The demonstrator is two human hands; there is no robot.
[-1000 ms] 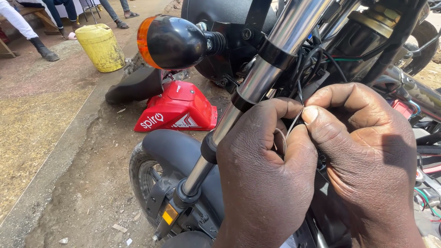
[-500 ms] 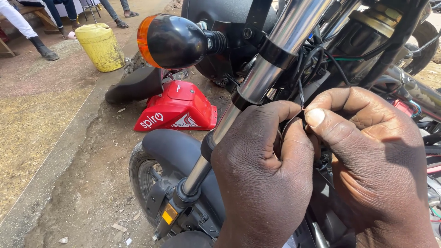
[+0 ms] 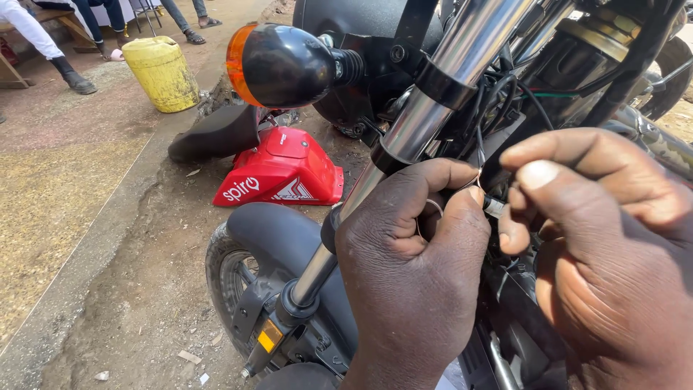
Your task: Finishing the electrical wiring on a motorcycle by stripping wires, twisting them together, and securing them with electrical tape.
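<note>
**Wire work at the fork, both hands pinching**

Left hand [image 3: 415, 282] is pinching a thin pale wire [image 3: 432, 206] between thumb and forefinger, closed tight on it; the wire is looping just above the knuckles. Right hand [image 3: 599, 245] is closed too, thumb and forefinger gripping a small light-tipped wire end [image 3: 494, 207]. Both fingertip pairs are almost touching, just right of the chrome fork tube [image 3: 433, 108].

Judging by the grip: this looks like the joining or threading step, two fine ends being brought together. Not yet seated, as far as I can tell; the exact contact point is hidden behind the fingers.

The next move is calling for fine fingertip control, steady tension on the loop, and keeping clear of the black cable bundle [image 3: 505, 94] hanging right of the fork tube, directly above the hands. Risk, as I see it: the thin wire slipping or kinking.

Relative to the fork tube:
- orange-lensed black turn signal [image 3: 281, 65] is sticking out to its upper left
- front wheel with black mudguard [image 3: 267, 238] is sitting at its lower end, below and left of the hands
- red body panel [image 3: 278, 173] is lying on the dirt further left, a black seat [image 3: 213, 133] just behind it
- yellow jerrycan [image 3: 162, 72] is standing well apart, far upper left, near other people's legs [image 3: 65, 65]
</note>
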